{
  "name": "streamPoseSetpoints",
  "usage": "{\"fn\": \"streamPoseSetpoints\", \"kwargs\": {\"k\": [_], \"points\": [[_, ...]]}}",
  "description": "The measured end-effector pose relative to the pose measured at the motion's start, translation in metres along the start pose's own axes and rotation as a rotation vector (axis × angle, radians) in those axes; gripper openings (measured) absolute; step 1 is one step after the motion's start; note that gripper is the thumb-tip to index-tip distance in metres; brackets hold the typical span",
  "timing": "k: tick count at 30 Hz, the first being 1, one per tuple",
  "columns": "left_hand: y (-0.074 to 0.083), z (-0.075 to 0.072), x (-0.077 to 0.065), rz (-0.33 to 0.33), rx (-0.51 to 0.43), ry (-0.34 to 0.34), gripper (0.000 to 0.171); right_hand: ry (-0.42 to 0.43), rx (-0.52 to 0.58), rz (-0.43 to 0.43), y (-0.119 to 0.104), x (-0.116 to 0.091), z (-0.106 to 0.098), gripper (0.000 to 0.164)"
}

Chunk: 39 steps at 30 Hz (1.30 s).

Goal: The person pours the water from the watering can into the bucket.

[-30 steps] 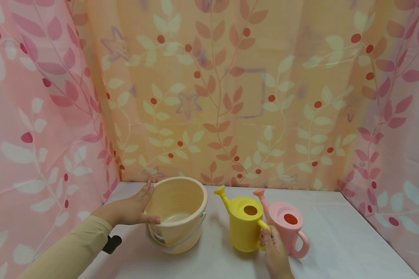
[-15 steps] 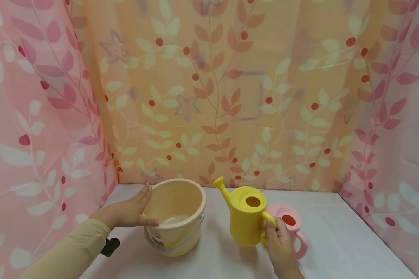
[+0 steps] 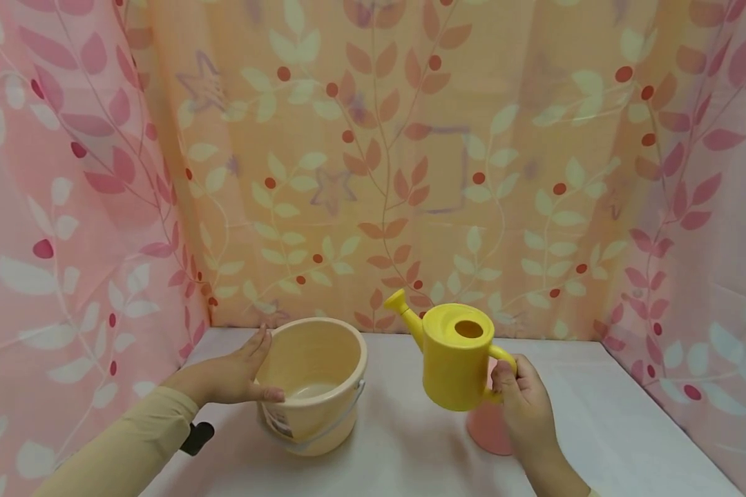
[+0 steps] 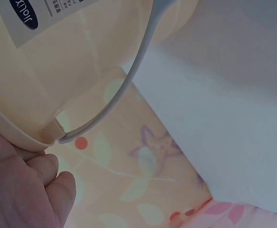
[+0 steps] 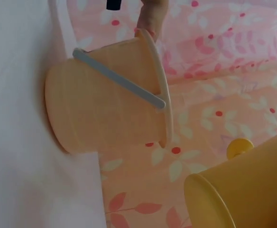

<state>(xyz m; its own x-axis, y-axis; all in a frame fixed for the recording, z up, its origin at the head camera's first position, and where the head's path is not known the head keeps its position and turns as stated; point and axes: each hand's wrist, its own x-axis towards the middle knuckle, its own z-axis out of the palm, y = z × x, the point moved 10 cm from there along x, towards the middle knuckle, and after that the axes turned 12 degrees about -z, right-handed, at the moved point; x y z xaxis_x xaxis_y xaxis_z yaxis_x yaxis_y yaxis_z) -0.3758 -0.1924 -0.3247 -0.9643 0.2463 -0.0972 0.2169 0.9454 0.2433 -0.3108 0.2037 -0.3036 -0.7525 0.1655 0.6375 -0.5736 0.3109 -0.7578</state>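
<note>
A cream bucket with a grey handle stands on the white table at left of centre. My left hand holds its left rim, thumb on the near edge; bent fingers show against the rim in the left wrist view. My right hand grips the handle of a yellow watering can, raised above the table, nearly upright with its spout toward the bucket. Behind that hand and can, a pink watering can is mostly hidden. The right wrist view shows the bucket's side and part of the yellow can.
The white table meets leaf-patterned curtains on three sides, orange at the back and pink at left and right. A black device sits under my left wrist.
My right hand has lifted the yellow watering can off the table and moved it up and to the right, across the pink one. My left hand and the bucket have stayed put.
</note>
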Motion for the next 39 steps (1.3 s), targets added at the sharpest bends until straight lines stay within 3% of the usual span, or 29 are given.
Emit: {"fn": "streamPoseSetpoints", "kwargs": {"k": [10, 19, 30, 39], "points": [[0.004, -0.001, -0.003, 0.011, 0.007, 0.002, 0.117, -0.027, -0.027, 0.021, -0.005, 0.013, -0.006, 0.028], [0.006, -0.002, -0.003, 0.021, 0.005, 0.006, 0.116, -0.036, 0.037, -0.008, -0.014, 0.022, -0.003, 0.027], [-0.003, 0.0, -0.002, 0.0, 0.006, 0.005, 0.116, -0.103, 0.078, 0.001, -0.021, 0.026, 0.014, 0.026], [0.002, 0.0, 0.001, 0.005, 0.012, -0.004, 0.116, -0.131, 0.051, -0.023, -0.03, 0.032, 0.019, 0.023]]}}
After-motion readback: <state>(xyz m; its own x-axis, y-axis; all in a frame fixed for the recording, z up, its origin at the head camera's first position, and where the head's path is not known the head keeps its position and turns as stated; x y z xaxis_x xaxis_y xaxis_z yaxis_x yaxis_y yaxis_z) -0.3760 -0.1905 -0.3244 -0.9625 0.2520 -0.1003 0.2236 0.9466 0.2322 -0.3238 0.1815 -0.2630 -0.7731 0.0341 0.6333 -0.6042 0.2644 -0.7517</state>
